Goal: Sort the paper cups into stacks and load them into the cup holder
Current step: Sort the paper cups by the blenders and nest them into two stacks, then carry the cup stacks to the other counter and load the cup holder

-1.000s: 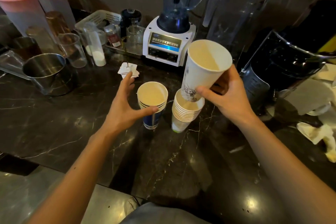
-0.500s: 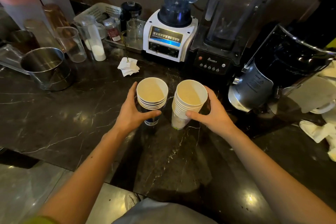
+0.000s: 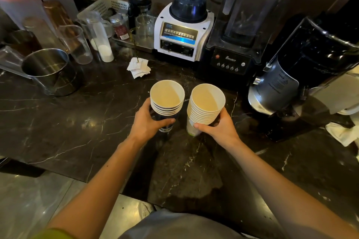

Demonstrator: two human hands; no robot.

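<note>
Standing side by side on the dark marble worktop (image 3: 58, 122), two stacks of paper cups are gripped. The blue-banded stack (image 3: 166, 101) is clasped by the left hand (image 3: 149, 122), fingers curled round it; the white stack (image 3: 206, 106) is clasped likewise by the right hand (image 3: 219, 128). Just behind are scattered paper slips (image 3: 138, 68), a white blender (image 3: 180, 35) and a black blender (image 3: 233, 56). A steel pot (image 3: 50, 72) sits well to the left.
</note>
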